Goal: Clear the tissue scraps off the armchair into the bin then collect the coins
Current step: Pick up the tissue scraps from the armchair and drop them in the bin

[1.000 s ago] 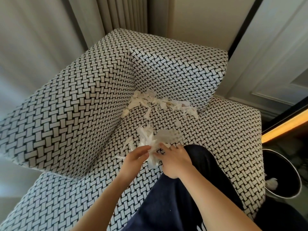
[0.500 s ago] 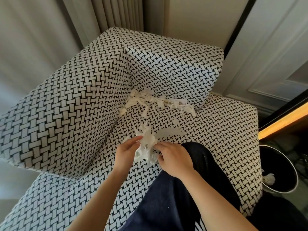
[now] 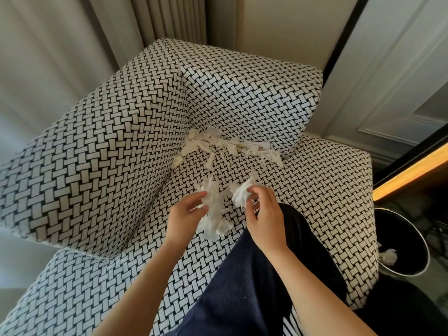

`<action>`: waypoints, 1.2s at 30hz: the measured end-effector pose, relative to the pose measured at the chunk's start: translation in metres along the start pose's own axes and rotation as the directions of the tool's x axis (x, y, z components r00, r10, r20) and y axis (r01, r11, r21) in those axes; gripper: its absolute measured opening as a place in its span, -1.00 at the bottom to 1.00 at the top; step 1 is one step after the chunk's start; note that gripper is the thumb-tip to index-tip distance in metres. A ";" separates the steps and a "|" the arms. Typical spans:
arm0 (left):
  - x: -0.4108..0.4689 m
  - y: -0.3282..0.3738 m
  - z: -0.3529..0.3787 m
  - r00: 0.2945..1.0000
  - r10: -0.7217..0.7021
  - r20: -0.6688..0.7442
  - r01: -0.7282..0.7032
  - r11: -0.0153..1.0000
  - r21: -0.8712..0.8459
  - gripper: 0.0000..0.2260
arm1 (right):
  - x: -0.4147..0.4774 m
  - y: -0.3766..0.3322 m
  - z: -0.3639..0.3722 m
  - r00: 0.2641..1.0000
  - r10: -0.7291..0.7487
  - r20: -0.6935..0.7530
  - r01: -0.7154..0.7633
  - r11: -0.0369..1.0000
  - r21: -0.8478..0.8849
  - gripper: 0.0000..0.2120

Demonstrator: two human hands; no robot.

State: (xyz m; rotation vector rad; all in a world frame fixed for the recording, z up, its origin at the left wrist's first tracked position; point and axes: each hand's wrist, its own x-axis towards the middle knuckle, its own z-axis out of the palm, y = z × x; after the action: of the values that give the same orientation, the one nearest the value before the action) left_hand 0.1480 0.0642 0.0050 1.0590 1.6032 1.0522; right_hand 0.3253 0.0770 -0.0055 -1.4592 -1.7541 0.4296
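- Left hand [image 3: 185, 215]: palm turned toward the right, thumb and fingers curled round a tissue bunch [image 3: 214, 214], which hangs in strips below the fingers.
- Right hand [image 3: 265, 215]: back of the hand toward the camera, fingertips bent and pinching a tissue wad [image 3: 241, 195] at its lower edge.
- The two hands are near each other above the seat; the tissue bunch and the tissue wad are just beside one another, and contact between them cannot be determined.
- Both forearms are bare and enter from the bottom edge. A leg in dark trousers [image 3: 242, 287] lies on the seat under the right forearm.
- Surface: an armchair [image 3: 315, 190] covered in black-and-white basket-weave fabric. Two upright padded sections meet at a corner behind the hands.
- A scrap pile [image 3: 225, 146] lies on the seat in that corner, touching the base of both upright sections, well apart from the hands.
- To the right of the armchair, on the floor, is a black bin [image 3: 423, 251] with a pale rim. One crumpled tissue [image 3: 389, 257] lies inside it against the near wall.
- Room: a pleated curtain [image 3: 169, 18] hangs behind the chair; a white panelled door [image 3: 400, 81] is at the right; a lit orange strip [image 3: 409, 173] runs above the bin.
- Count: two hands, two held clumps, one pile, one bin, one tissue in the bin.
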 end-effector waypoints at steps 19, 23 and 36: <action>0.032 -0.039 0.030 1.000 -0.021 -0.017 0.026 0.577 0.817 -0.59 | 0.000 -0.002 -0.005 0.998 0.060 -0.004 -0.060 0.998 0.017 -0.82; 0.034 -0.040 0.031 1.000 -0.007 -0.022 0.022 0.546 0.837 -0.67 | 0.001 -0.002 -0.005 0.998 0.068 0.002 -0.069 0.998 0.009 -0.84; 0.032 -0.011 0.002 0.957 0.179 -0.227 -0.018 0.821 0.570 -0.79 | 0.001 -0.002 -0.006 0.993 0.113 0.024 -0.115 0.990 0.087 -0.86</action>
State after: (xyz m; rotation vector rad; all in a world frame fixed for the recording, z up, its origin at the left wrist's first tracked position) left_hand 0.1410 0.0916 -0.0133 1.4474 2.1878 0.8253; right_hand 0.3284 0.0759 0.0005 -1.5012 -1.6505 0.5748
